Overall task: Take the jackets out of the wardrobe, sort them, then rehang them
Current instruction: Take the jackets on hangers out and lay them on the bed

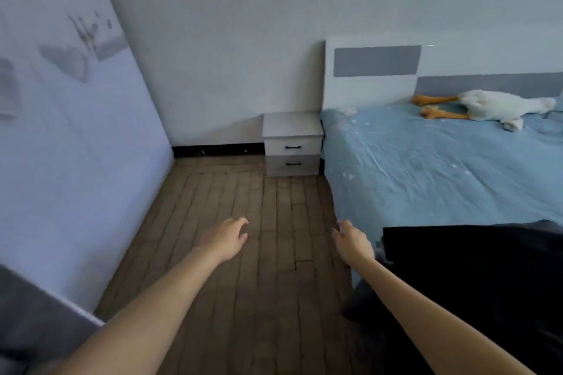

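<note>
Jackets, or what looks like one dark jacket (475, 277), lie spread on the near corner of the bed (426, 167), probably for sorting; the left hand (224, 239) and right hand (352, 242) hover over the floor (243, 192), fingers loose, grasping nothing.

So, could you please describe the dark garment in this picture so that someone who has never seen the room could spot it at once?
Start from the bed with the light blue sheet on the right side of the room. On its near corner, just beyond the right hand, lies a black garment spilling over the edge. It is the only dark thing on the bed; the white plush goose lies far off by the headboard.
</note>
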